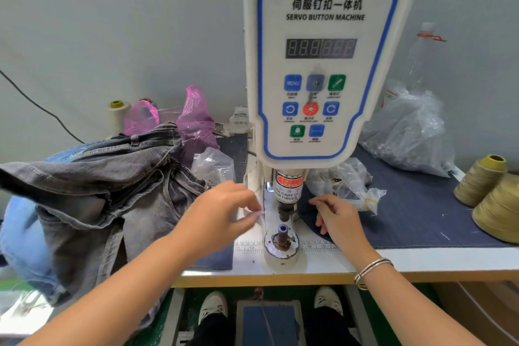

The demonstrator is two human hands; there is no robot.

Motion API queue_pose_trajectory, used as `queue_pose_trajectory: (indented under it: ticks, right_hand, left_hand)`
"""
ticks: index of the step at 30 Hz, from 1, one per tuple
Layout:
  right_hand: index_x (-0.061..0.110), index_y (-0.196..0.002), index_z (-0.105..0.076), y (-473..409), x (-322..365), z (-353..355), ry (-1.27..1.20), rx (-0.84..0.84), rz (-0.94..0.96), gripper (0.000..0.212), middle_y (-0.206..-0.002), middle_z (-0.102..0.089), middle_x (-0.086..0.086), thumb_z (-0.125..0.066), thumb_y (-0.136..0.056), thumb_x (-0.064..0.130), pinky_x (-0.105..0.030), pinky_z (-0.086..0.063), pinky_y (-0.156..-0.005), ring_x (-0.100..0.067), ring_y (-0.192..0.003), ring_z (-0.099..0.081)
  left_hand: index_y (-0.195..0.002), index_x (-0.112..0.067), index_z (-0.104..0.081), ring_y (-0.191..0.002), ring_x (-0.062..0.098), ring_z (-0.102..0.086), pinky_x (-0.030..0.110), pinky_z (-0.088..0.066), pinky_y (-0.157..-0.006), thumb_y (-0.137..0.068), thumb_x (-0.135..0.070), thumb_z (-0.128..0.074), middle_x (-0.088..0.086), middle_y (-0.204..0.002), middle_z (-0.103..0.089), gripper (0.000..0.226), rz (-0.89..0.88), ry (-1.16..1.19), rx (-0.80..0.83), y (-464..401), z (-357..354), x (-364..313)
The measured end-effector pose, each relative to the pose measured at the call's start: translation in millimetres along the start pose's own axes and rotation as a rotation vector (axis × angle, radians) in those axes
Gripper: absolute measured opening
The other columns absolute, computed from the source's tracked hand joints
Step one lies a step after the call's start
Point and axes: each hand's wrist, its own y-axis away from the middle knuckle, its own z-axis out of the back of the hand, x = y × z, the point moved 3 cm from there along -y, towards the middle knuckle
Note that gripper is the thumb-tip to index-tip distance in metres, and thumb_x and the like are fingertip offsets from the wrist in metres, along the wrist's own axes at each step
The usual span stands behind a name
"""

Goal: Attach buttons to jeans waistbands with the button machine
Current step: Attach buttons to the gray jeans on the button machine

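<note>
The white servo button machine stands mid-table, its upper punch above the bare lower die. No cloth lies between them. A heap of grey jeans sits left of the machine, over the table edge. My left hand is blurred just left of the machine's column, fingertips drawn together near it; whether they pinch something small is unclear. My right hand rests on the blue denim mat right of the punch, fingers loosely curled and holding nothing.
Clear plastic bags of metal parts lie behind my right hand, at the back right and behind the jeans. Two olive thread cones stand at the right edge. A pink bag is at the back left. The foot pedal sits between my shoes.
</note>
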Motion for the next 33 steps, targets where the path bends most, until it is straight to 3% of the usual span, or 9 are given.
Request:
queue_pose_trajectory:
  ticks: [6,12,18,24,28,31,33]
  right_hand:
    - [0.029,-0.086,-0.065,1,1,1,0.002,0.012,0.017,0.024,-0.052,-0.061,0.007,-0.051,-0.097,0.013,-0.011,-0.043,-0.047,-0.002,-0.042,-0.051]
    - [0.03,-0.087,-0.064,-1,-2,1,0.005,0.018,0.023,0.023,-0.053,-0.062,0.008,-0.051,-0.097,0.015,-0.011,-0.043,-0.047,-0.002,-0.043,-0.052]
    - [0.029,-0.086,-0.065,-2,-3,0,-0.008,0.009,0.031,0.023,-0.053,-0.061,0.007,-0.051,-0.097,0.014,-0.012,-0.044,-0.048,-0.003,-0.043,-0.052]
    - [0.019,-0.095,-0.068,2,0,1,-0.045,0.004,0.031,0.019,-0.057,-0.059,0.004,-0.05,-0.097,0.011,-0.013,-0.044,-0.05,-0.002,-0.045,-0.051]
    - [0.032,-0.086,-0.066,28,18,0,0.009,-0.006,0.313,0.032,-0.079,-0.064,0.01,-0.057,-0.091,0.002,-0.011,-0.045,-0.063,-0.002,-0.069,-0.06]
    - [0.022,-0.093,-0.071,54,26,-12,0.092,0.061,0.571,0.013,-0.083,-0.063,0.014,-0.059,-0.089,0.017,-0.009,-0.043,-0.064,-0.002,-0.073,-0.057]
    - [0.014,-0.102,-0.072,63,27,-20,0.122,0.077,0.653,0.021,-0.088,-0.064,0.011,-0.058,-0.09,0.025,-0.015,-0.05,-0.07,0.0,-0.08,-0.058]
  left_hand:
    - [-0.085,-0.028,-0.072,-0.086,0.0,-0.054,0.03,-0.049,-0.078,-0.085,-0.028,-0.069,-0.017,-0.083,-0.068,0.003,0.065,0.024,0.155,-12,-25,-15]
    - [-0.085,-0.028,-0.075,-0.081,0.0,-0.054,0.029,-0.051,-0.076,-0.084,-0.028,-0.071,-0.023,-0.07,-0.058,0.004,0.116,0.011,0.192,-20,-25,-17]
    - [-0.095,-0.029,-0.077,-0.088,0.004,-0.055,0.031,-0.052,-0.077,-0.087,-0.027,-0.066,-0.016,-0.083,-0.07,0.014,0.142,-0.07,0.23,-24,-25,-21]
    - [-0.094,-0.027,-0.077,-0.078,0.001,-0.056,0.029,-0.054,-0.075,-0.086,-0.033,-0.068,-0.014,-0.084,-0.072,0.014,0.156,-0.109,0.251,-28,-22,-24]
    - [-0.092,-0.026,-0.077,-0.08,0.002,-0.062,0.03,-0.055,-0.075,-0.085,-0.035,-0.068,-0.015,-0.082,-0.071,0.014,0.172,-0.106,0.269,-28,-22,-25]
    - [-0.092,-0.025,-0.077,-0.079,0.002,-0.063,0.03,-0.056,-0.074,-0.084,-0.033,-0.069,-0.015,-0.08,-0.071,0.013,0.18,-0.086,0.273,-29,-22,-25]
    - [-0.092,-0.025,-0.076,-0.078,0.002,-0.063,0.029,-0.056,-0.074,-0.084,-0.032,-0.068,-0.014,-0.081,-0.071,0.013,0.175,-0.089,0.281,-29,-21,-26]
